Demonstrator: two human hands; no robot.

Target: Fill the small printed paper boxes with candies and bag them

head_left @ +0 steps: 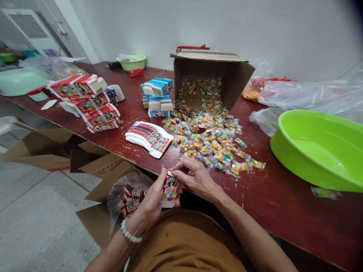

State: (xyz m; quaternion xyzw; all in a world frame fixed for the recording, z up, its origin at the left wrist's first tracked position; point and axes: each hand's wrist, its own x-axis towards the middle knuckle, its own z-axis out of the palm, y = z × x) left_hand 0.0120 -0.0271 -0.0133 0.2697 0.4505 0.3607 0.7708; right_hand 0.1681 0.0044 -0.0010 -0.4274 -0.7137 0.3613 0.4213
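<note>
A small printed candy box (171,187), red and black with a cartoon figure, stands upright near the table's front edge. My left hand (154,198) is wrapped round it from the left, thumb along its side. At its top edge my right hand (195,177) pinches a white flap between thumb and forefinger. Just beyond lies a fanned stack of flat red cartons (150,136). Several clear packets of coloured candy (211,132) spill across the table from a cardboard carton (244,81) lying on its side.
Bundled red boxes (90,102) are stacked at the left, blue boxes (158,92) at the middle back. A green basin (312,151) stands at the right, with plastic bags (306,92) behind. Below the left table edge, a plastic bag holds filled boxes (132,200) among open cardboard cartons (104,162).
</note>
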